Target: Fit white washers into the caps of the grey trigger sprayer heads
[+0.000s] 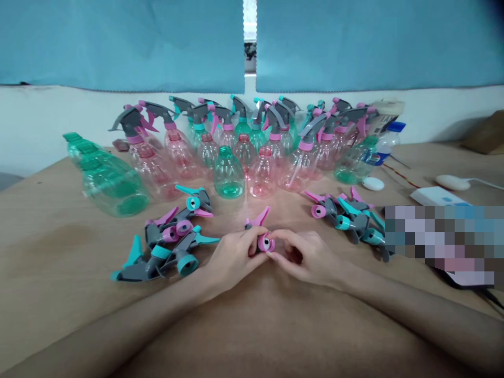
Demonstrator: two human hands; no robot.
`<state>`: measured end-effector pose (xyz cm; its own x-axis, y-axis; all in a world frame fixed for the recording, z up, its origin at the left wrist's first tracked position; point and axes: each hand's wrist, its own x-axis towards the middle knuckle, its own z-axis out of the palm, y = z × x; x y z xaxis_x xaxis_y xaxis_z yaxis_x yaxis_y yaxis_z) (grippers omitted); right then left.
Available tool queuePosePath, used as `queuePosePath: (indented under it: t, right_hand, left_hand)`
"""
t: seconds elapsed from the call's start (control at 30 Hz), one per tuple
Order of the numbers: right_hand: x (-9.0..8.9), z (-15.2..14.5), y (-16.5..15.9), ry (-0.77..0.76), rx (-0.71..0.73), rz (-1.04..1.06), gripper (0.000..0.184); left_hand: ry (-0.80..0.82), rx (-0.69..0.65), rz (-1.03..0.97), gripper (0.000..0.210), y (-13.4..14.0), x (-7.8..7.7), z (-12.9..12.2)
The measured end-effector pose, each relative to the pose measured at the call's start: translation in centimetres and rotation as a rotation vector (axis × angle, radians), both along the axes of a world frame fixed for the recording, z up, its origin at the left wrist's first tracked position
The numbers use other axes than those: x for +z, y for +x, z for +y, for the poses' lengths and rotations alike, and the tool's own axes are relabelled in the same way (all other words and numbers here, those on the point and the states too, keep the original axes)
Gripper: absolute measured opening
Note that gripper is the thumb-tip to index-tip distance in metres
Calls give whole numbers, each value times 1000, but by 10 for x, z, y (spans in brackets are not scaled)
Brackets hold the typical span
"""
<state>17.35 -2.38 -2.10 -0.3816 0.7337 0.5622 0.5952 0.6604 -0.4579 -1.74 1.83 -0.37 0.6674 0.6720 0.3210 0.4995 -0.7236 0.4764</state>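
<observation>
rows of pink and green bottles (262, 176) line the table (59, 315) beyond you, with loose spray heads (147, 269) clustered close on either side. your left hand (236, 254) and right hand (313, 257) angle inward at the middle, fingertips pinched narrowly around a pink-collared spray head (266, 242), its opening toward you. your fingers cover most of its body; a pixelated patch (444, 241) blots out the far right.

Seeming workshop: massed bottles (229, 178), loose spray heads (161, 253)
</observation>
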Motion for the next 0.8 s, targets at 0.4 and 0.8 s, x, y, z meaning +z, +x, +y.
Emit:
queuePosePath:
  t: [0.4,0.8]
  right_hand:
    - [3,1,5,-35,73,-6,17]
    - [2,2,2,-79,0,77,8]
  left_hand:
    - [81,-72,-11,21,-1,-1,1]
    - [139,-104,23,14,-1,0,-3]
